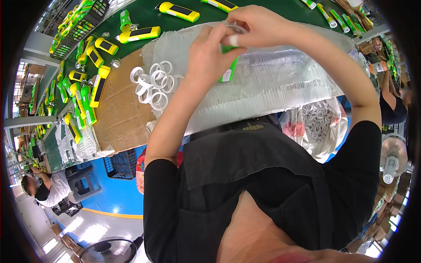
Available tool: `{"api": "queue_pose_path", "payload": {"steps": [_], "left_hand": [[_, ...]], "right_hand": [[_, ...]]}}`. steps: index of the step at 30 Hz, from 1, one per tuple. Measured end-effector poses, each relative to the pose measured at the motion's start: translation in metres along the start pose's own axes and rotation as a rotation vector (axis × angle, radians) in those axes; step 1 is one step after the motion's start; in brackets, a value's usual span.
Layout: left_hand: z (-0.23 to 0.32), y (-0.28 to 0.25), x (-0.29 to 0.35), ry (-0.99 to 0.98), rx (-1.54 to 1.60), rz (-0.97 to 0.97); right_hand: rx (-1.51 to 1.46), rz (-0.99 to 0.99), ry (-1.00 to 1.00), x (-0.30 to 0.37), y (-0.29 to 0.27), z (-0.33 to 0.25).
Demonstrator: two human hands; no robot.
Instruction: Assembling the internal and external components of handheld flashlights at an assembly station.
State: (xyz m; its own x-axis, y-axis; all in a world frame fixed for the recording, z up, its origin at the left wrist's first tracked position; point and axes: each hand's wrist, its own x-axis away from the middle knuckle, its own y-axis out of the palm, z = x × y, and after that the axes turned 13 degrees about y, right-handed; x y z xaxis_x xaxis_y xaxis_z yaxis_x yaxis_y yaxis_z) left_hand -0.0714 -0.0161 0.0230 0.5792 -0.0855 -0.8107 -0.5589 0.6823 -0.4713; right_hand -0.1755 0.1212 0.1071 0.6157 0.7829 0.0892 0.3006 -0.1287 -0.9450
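Note:
My left hand [209, 55] is closed round a green flashlight [228, 72], whose lower end sticks out below the fingers. Against its upper end, my right hand [258, 30] pinches a pale ring [237, 29] between thumb and fingers. Fingers of both hands meet there and partly hide how the ring sits on the flashlight. Left of my left forearm lies a loose pile of white rings [158, 79]. To the right of the flashlight, a long row of clear round discs [276, 58] rests on the taped work surface [263, 90].
Yellow-and-green flashlights [100, 85] lie across the green bench at left and behind. A black crate [90, 22] holds more at the far left. Below the bench edge hangs a white bag of rings [316, 125]. Other people [55, 188] work at both sides. A fan [107, 250] stands lower left.

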Motion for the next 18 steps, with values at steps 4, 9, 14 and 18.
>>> {"api": "queue_pose_path", "payload": {"steps": [4, 9, 14, 18], "left_hand": [[-0.001, 0.003, -0.001, -0.047, -0.056, 0.055], [-0.002, -0.002, -0.002, -0.057, 0.024, 0.025], [-0.004, -0.004, 0.000, -0.045, 0.034, 0.024], [-0.008, -0.003, 0.000, -0.066, 0.066, 0.036]], "right_hand": [[0.170, 0.114, 0.252, -0.008, 0.003, -0.008], [-0.095, 0.026, -0.126, -0.009, -0.004, 0.020], [0.301, 0.089, 0.234, 0.000, -0.009, -0.021], [-0.244, 0.211, -0.243, -0.007, 0.008, 0.009]]}}
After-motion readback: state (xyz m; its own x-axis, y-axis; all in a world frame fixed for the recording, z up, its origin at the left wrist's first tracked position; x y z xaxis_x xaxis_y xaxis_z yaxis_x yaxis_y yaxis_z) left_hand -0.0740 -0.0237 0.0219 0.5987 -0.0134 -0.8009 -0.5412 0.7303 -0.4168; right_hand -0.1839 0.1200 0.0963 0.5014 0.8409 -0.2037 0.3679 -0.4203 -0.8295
